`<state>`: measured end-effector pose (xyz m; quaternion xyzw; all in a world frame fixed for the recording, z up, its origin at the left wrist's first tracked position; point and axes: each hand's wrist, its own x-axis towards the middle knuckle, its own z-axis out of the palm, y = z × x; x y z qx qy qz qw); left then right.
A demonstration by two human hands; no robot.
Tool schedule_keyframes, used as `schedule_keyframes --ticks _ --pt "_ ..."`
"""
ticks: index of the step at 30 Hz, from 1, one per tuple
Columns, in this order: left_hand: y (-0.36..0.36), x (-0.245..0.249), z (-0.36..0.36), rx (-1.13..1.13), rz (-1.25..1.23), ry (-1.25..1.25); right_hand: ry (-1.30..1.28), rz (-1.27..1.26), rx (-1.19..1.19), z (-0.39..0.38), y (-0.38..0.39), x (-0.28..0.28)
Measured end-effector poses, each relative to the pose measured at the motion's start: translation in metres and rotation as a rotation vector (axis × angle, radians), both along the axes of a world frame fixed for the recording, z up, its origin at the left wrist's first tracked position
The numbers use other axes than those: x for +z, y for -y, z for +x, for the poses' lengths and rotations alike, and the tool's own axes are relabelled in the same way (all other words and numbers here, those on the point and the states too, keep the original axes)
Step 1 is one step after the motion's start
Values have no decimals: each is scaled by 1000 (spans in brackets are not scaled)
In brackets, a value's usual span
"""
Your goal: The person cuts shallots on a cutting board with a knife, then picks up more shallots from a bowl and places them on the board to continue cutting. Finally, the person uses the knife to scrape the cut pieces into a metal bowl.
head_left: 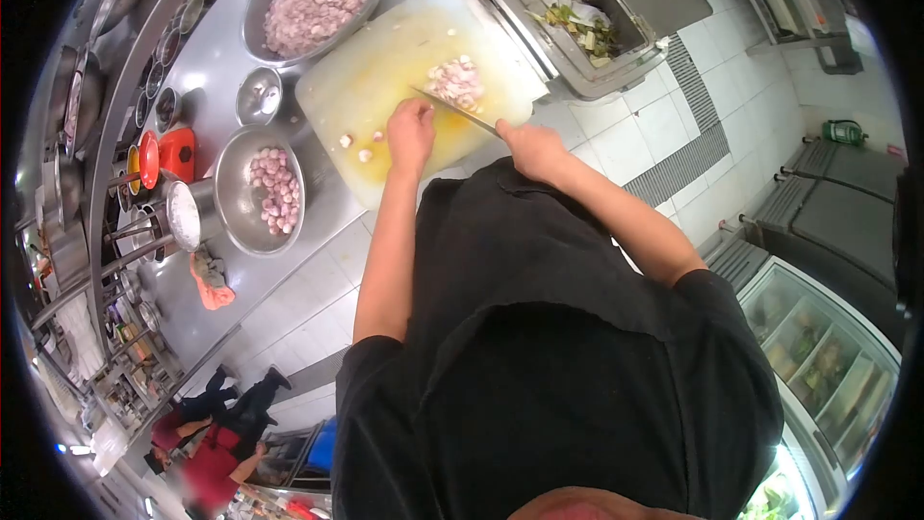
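Observation:
My right hand grips the handle of a kitchen knife, its blade slanting across the pale, yellow-stained cutting board. Just left of the blade, my left hand is closed with fingers curled down to the board; whatever they hold is hidden. Beyond the blade lies a pile of cut shallots. A few loose shallot pieces rest on the board left of my left hand. Whole peeled shallots sit in a steel bowl to the left.
A large steel bowl of chopped shallots stands at the back, near a small metal bowl. A grey bin with vegetable scraps is right of the board. An orange cloth lies on the counter. Two people are lower left.

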<state>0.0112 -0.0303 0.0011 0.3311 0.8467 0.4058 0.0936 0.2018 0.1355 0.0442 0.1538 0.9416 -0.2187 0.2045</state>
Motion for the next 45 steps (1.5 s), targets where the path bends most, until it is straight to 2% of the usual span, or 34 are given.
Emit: schedule_keyframes --ticks 5,8,11,14,16,17,19,20,22,23,25,28,32,35,38,41,43,45 --pt "0 -1 -1 -5 -16 -19 -19 86 74 3 12 25" --pt "-3 -2 -1 -21 25 -91 -88 67 41 0 9 -6" --pt "4 -1 1 -17 24 -60 -73 60 86 1 11 14" --pt "-1 -1 2 -30 16 -48 -9 11 39 -2 3 -4" --pt "-4 -3 0 -134 91 -363 -28 5 12 -7 -2 -12" --pt "-1 -5 2 -137 82 -357 -34 -10 -19 -3 3 -17" --pt "-4 0 2 -83 -162 -265 -27 -4 -20 1 5 -11" --pt "-3 2 4 -85 -165 -265 -24 8 -19 3 5 -7" --pt "0 0 7 148 -143 181 -28 13 2 9 7 0" --pt "4 0 5 143 -143 179 -32 21 22 11 6 2" --pt "19 -6 4 -97 0 -211 -41 18 -3 13 8 -6" --pt "17 -14 2 -189 13 -280 -85 19 -11 13 11 -6" --pt "6 -6 4 -152 -57 -203 -56 119 60 12 17 22" --pt "4 -7 7 -169 -7 -235 -105 71 51 13 10 -5" --pt "10 -13 11 -126 11 -282 -103 110 97 13 15 18" --pt "6 -15 11 -140 11 -315 -100 75 51 15 12 -8" --pt "7 -17 9 -117 -60 -264 -105 93 73 9 11 5" --pt "11 -19 10 -118 -29 -285 -99 94 87 10 17 7"
